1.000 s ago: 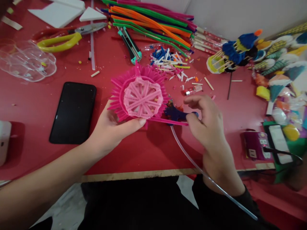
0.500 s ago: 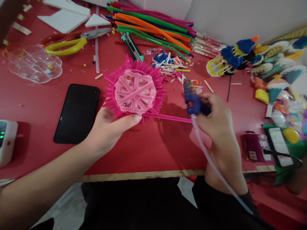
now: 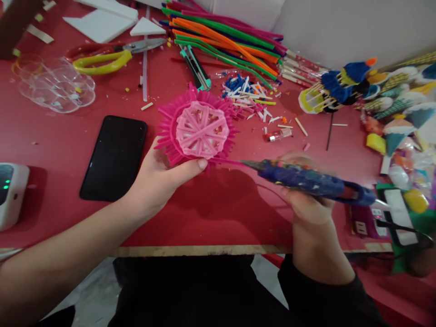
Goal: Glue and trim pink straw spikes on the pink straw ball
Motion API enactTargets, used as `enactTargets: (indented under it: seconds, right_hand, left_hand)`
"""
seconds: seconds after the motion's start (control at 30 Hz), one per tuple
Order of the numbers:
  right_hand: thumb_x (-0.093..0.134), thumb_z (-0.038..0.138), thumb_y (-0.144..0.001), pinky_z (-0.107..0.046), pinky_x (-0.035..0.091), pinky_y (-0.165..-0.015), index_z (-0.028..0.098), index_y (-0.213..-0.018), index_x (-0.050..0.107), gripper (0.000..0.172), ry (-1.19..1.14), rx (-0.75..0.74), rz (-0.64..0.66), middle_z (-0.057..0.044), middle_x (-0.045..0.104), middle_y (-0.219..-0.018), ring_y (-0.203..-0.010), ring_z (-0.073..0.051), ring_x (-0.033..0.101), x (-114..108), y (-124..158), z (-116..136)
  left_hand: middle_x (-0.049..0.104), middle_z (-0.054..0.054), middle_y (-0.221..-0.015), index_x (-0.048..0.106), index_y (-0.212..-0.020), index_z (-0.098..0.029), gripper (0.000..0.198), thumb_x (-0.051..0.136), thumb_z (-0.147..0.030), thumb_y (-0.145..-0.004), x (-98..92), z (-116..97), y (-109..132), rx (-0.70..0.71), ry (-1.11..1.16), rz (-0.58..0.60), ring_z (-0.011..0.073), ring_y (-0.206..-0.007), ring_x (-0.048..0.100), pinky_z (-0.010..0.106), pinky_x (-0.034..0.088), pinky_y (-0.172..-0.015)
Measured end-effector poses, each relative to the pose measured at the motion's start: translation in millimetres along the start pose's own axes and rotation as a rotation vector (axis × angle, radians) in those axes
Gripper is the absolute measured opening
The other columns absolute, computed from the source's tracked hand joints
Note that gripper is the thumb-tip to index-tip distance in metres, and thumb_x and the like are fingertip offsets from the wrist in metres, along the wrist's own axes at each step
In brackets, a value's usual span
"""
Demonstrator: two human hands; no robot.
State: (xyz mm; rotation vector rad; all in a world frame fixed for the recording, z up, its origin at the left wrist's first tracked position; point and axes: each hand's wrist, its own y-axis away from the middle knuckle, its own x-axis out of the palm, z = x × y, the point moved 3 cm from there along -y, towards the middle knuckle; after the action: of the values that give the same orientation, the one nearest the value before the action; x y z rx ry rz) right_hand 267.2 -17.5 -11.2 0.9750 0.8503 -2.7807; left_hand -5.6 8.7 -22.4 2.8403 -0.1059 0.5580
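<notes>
My left hand (image 3: 170, 175) grips the lower left edge of a round pink craft piece (image 3: 202, 129), its thumb pressed on the rim and its other fingers hidden behind. The piece has a spoked, pale pink centre and a fringed darker pink border. A thin pink strip (image 3: 226, 161) runs out to the right from under the thumb. Wrapped in my right hand (image 3: 308, 200) is a dark blue glue gun (image 3: 303, 178), slightly blurred. Its nozzle points left and overlaps the strip's right end; I cannot tell whether they touch.
A black phone (image 3: 114, 158) lies left of my left hand. Behind are yellow-handled cutters (image 3: 102, 62), a box cutter (image 3: 195, 68), colourful pipe cleaners (image 3: 225, 36) and small scraps (image 3: 243, 93). Craft figures (image 3: 347, 84) stand at the right, near a purple power box (image 3: 368, 222).
My right hand has turned the glue gun so its nozzle points left, beside the pink piece. The whole view has shifted slightly, and my left hand keeps its grip.
</notes>
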Motion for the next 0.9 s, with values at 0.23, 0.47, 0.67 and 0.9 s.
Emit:
enactTargets:
  seconds: [0.23, 0.47, 0.67, 0.9]
  right_hand:
    - [0.067, 0.033, -0.085, -0.039, 0.054, -0.056, 0.026, -0.096, 0.071, 0.014, -0.156, -0.074, 0.020, -0.005, 0.070, -0.078, -0.067, -0.024, 0.066, 4, -14, 18]
    - [0.063, 0.018, -0.076, -0.036, 0.049, -0.052, 0.026, -0.086, 0.066, 0.013, -0.052, 0.003, 0.051, -0.003, 0.068, -0.073, -0.063, -0.022, 0.064, 5, -12, 23]
    - [0.062, 0.018, -0.073, -0.034, 0.045, -0.051, 0.025, -0.081, 0.064, 0.011, -0.047, -0.006, 0.064, -0.001, 0.063, -0.069, -0.061, -0.021, 0.061, 5, -14, 23]
    - [0.061, 0.018, -0.073, -0.035, 0.042, -0.050, 0.025, -0.077, 0.060, 0.008, -0.021, 0.029, 0.080, -0.001, 0.059, -0.067, -0.059, -0.021, 0.058, 4, -13, 23]
  left_hand:
    - [0.079, 0.000, -0.123, 0.069, -0.108, -0.030, 0.050, 0.093, -0.021, -0.065, 1.5, 4, -3, 0.005, -0.052, 0.003, 0.0308, -0.128, 0.068, 0.045, 0.052, -0.113]
    - [0.079, 0.000, -0.120, 0.069, -0.110, -0.029, 0.056, 0.095, -0.021, -0.061, 1.5, 4, 0, -0.038, -0.074, 0.004, 0.0321, -0.126, 0.070, 0.044, 0.052, -0.110]
    - [0.081, 0.000, -0.113, 0.069, -0.109, -0.027, 0.063, 0.098, -0.016, -0.055, 3.5, 4, 2, -0.081, -0.045, -0.003, 0.0339, -0.121, 0.071, 0.044, 0.054, -0.106]
    - [0.080, 0.003, -0.117, 0.068, -0.110, -0.027, 0.061, 0.098, -0.018, -0.057, 1.4, 7, 0, -0.068, -0.046, 0.003, 0.0336, -0.122, 0.071, 0.045, 0.055, -0.107]
